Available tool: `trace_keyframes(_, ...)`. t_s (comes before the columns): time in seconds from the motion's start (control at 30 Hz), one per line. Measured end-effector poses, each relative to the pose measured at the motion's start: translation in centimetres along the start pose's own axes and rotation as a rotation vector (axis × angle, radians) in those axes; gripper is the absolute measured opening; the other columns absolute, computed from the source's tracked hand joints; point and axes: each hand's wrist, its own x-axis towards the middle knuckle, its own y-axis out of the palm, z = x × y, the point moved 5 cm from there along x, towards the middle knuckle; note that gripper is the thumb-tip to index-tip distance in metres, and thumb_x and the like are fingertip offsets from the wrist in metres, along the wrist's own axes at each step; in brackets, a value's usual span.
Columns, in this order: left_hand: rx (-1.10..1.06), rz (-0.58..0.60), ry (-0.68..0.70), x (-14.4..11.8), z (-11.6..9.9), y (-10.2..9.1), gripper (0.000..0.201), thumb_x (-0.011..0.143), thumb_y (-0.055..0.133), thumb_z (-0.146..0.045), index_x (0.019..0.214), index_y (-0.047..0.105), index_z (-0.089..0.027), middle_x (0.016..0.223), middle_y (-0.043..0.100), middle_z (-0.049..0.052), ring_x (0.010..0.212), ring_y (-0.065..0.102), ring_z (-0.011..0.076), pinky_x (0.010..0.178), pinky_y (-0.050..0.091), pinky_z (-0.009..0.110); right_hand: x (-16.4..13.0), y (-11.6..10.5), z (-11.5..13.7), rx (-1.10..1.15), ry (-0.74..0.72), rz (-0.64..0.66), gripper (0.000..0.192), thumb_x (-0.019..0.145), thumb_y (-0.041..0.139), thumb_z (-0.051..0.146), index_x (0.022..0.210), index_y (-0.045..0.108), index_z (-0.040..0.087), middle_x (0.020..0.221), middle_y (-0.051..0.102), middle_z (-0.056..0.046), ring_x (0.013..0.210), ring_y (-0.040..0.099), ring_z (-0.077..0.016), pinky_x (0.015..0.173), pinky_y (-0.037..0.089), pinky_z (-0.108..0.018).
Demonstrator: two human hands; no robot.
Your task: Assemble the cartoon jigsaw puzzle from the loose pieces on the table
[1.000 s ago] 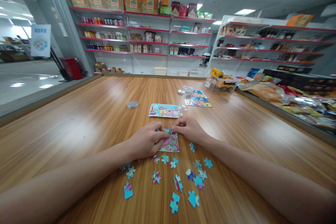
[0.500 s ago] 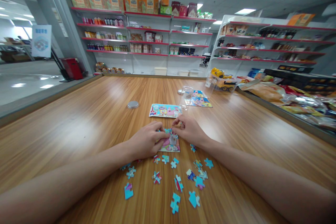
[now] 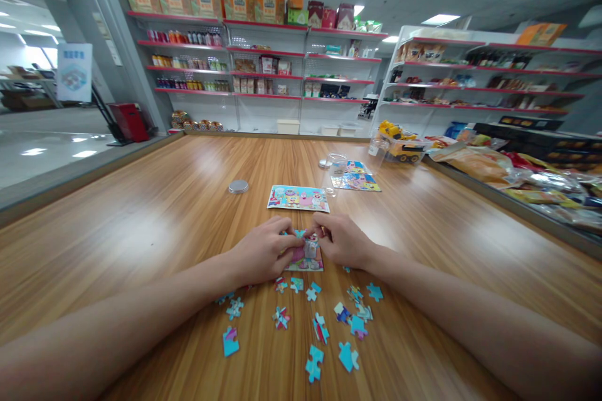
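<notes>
A partly joined jigsaw puzzle (image 3: 310,261) with pink and blue cartoon figures lies flat on the table between my hands. My left hand (image 3: 268,247) rests over its left side, fingers bent and pressed onto it. At the upper right edge, my right hand (image 3: 342,239) has its fingers curled in a pinch; anything between the fingertips is hidden. Both hands cover parts of the puzzle. Closer to me are several loose pieces, among them a blue puzzle piece (image 3: 314,363) and a blue-and-purple piece (image 3: 230,341). Beyond the hands lies a picture card (image 3: 298,198) with similar cartoon figures.
A round silver lid (image 3: 238,187) lies left of the card. Farther right are a clear jar (image 3: 337,166), another cartoon puzzle (image 3: 356,182) and a clear bin with yellow toy trucks (image 3: 399,149). Packaged snacks (image 3: 480,163) border the wooden table (image 3: 141,200) on the right.
My right hand has shifted slightly, its fingers curling lower over the puzzle's upper right edge and uncovering the card's right end. My left hand stays in place.
</notes>
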Motion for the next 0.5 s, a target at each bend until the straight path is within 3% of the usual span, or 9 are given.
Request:
trace_keyframes(0.27, 0.006, -0.002, 0.001, 0.0, -0.1, -0.1, 0.023, 0.090, 0.051, -0.021, 0.104, 0.070, -0.018, 0.093, 0.057, 0.009, 0.090, 0.054, 0.0209, 0.080, 0.049, 0.036, -0.1, 0.4, -0.7, 0.097, 0.035, -0.019, 0.016, 0.068, 0.048, 0.004, 0.066, 0.045, 0.019, 0.067, 0.057, 0.000, 0.062, 0.051, -0.0131, 0.055, 0.032, -0.023)
trace_keyframes(0.5, 0.010, 0.011, -0.017, 0.1, -0.2, -0.2, 0.024, 0.090, 0.050, -0.021, 0.102, 0.070, -0.018, 0.091, 0.057, 0.009, 0.088, 0.054, 0.0210, 0.078, 0.049, 0.035, 0.0, 0.0, -1.2, 0.091, 0.085, -0.089, 0.020, 0.067, 0.046, 0.001, 0.073, 0.055, 0.018, 0.067, 0.062, 0.000, 0.054, 0.047, -0.0113, 0.054, 0.032, -0.023)
